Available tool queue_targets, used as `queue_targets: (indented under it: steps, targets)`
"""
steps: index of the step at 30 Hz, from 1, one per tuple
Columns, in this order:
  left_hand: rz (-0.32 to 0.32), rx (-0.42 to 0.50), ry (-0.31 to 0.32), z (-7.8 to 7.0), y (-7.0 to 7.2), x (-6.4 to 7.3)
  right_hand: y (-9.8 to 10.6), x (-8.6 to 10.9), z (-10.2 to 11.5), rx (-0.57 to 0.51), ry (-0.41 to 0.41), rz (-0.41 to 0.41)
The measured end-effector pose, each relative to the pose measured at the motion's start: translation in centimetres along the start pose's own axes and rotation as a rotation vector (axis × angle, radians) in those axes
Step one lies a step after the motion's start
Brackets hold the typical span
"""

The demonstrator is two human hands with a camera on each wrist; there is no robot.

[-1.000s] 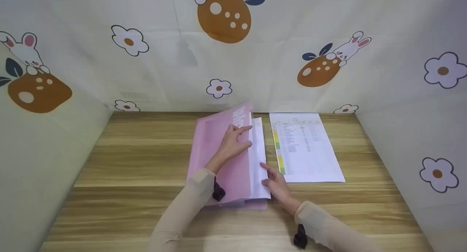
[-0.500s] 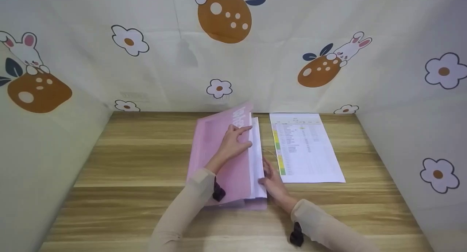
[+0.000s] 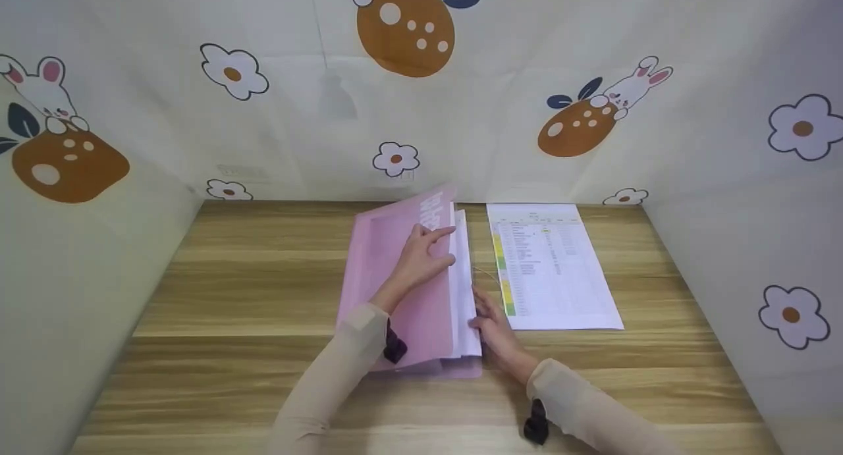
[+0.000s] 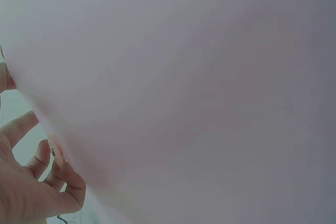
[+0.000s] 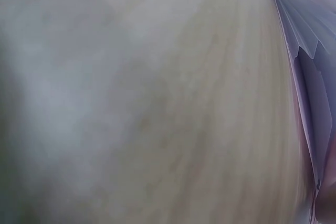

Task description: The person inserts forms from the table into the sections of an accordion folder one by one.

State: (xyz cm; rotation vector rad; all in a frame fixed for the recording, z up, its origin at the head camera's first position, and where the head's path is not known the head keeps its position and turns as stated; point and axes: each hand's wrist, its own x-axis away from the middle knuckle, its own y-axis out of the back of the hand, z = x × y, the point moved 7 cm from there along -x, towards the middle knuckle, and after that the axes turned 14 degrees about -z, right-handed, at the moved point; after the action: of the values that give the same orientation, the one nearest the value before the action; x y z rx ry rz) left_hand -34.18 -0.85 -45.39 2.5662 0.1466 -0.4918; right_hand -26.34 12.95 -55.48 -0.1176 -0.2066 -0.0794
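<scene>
In the head view a pink folder (image 3: pixel 385 264) with white lettering stands partly open on the table, its front cover tilted up. My left hand (image 3: pixel 418 257) lies over the cover, thumb and index finger at its right edge, holding it. White sheets (image 3: pixel 466 277) show in the folder's opening. At their right edge my right hand (image 3: pixel 497 330) grips them, thumb in front and fingers mostly hidden behind. The left wrist view is mostly filled by the pale pink cover (image 4: pixel 184 87), with fingers at its edge. Pleated inner pockets (image 5: pixel 310 77) appear in the right wrist view.
A printed table sheet (image 3: pixel 553 270) with coloured row marks lies flat to the right of the folder. A thin pale cord (image 3: pixel 487 272) loops between them. Patterned cloth walls (image 3: pixel 290 126) enclose the wooden table (image 3: pixel 230 323) at the back and sides.
My right hand has moved slightly left, and its fingers have gone behind the white sheets, whose edge has shifted left. My left hand stays on the cover.
</scene>
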Motion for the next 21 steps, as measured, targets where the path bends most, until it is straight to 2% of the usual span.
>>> queue_targets:
  steps: [5, 15, 21]
  targets:
    - [0.01, -0.025, 0.005, 0.0, 0.0, -0.1, -0.3, 0.0, 0.0, -0.045, -0.025, 0.041]
    - [-0.002, -0.022, -0.015, -0.2, 0.2, -0.1, -0.9, -0.4, 0.1, -0.007, -0.011, 0.091]
    - [0.002, -0.022, -0.019, -0.2, 0.2, 0.0, -1.1, -0.5, -0.4, -0.002, -0.049, 0.152]
